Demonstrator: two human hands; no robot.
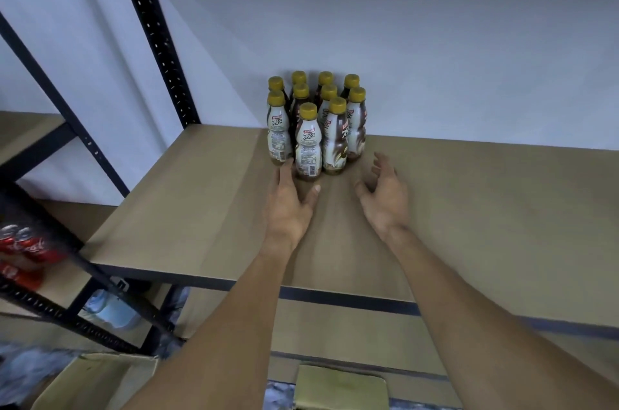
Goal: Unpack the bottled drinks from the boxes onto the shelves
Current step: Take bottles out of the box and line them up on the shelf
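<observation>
Though cut off by the frame edge at 6 o'clock, cardboard box [341, 386]: flaps open, below the shelf's front edge; contents not visible.
Second box [100, 376]: 7 o'clock, one open flap in view, inside hidden.
Red drink packs [20, 252]: blurred, on a lower shelf at 9 o'clock.
Shelf board [201, 208]: tan with a dark front edge, across the centre; both forearms reach over it.
Left hand [291, 205]: fingers straight and together, thumb spread aside, holding nothing; fingertips at the foot of the front bottles, at their 7 o'clock; contact cannot be told.
Right hand [385, 198]: fingers apart and loosely bent, holding nothing; near the cluster at its 4 o'clock, not touching.
Bottled drinks [315, 128]: ten, upright, gold caps, brown-and-cream labels; packed close together at the rear of the shelf board, by the wall, 12 o'clock from the hands.
Black upright [150, 34]: perforated post, 11 o'clock, at the board's rear left corner.
Wall [435, 41]: pale, plain, behind everything.
</observation>
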